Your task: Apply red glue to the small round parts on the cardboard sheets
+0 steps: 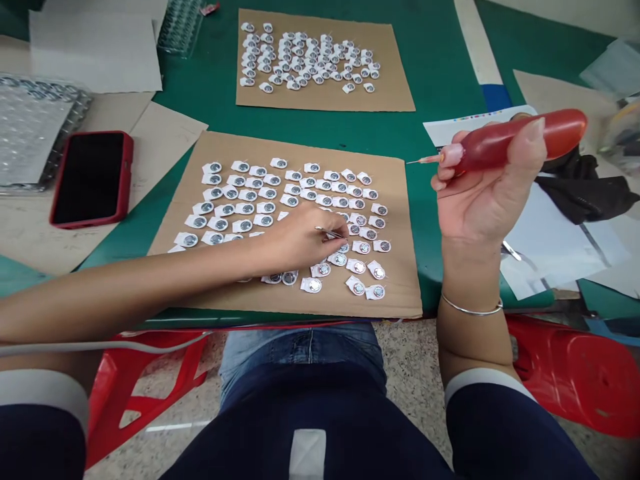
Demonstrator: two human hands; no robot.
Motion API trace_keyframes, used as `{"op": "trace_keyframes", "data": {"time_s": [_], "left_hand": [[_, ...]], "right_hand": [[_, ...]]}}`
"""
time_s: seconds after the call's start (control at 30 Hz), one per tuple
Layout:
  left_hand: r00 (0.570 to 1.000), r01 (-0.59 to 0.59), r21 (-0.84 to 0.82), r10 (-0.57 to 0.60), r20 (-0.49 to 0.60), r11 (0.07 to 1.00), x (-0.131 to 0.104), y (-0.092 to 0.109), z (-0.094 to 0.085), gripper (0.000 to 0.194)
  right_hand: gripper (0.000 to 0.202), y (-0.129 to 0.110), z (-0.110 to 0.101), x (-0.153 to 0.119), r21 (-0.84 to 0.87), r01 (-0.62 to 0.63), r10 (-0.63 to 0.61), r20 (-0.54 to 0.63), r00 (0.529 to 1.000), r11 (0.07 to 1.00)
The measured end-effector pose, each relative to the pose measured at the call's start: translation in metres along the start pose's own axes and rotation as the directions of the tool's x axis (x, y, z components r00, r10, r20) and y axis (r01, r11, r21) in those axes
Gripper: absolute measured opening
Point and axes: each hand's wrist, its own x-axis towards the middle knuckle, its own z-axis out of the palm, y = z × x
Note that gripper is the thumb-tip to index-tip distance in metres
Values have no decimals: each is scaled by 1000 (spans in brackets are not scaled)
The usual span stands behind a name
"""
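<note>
My left hand (300, 237) is closed on thin metal tweezers (327, 232), low over the near cardboard sheet (185, 200). The fingertips and the tweezers' points are partly hidden. Around that hand lie several small round silver pieces with white tabs (377, 270), set out in rough rows; my forearm covers some of them. Raised to the right of the sheet, my right hand (493, 187) is wrapped round a red squeeze bottle (525, 140). Its thin needle tip (420, 161) points left, apart from the pieces.
A second cardboard sheet (325, 100) with similar pieces lies farther back on the green table (200, 107). At left are a phone (90, 180) in a red case and bubble wrap (30, 127). A black cloth (580, 187) and papers lie at right. Red stools (595, 373) stand below.
</note>
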Motion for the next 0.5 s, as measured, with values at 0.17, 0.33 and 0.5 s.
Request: {"op": "trace_keyframes", "data": {"time_s": [0.17,0.33,0.5], "left_hand": [[992,-117,82,121,-45,990,-14,5,-3,15],[973,-197,165,213,-86,966,-45,9,1,14],[962,-253,201,268,-51,946,-55,4,8,14]], "right_hand": [[31,0,3,-9,5,-10,10,-19,1000,1000],[31,-5,9,-21,-119,1,9,81,997,993],[40,-2,13,-27,-177,3,14,92,996,984]]}}
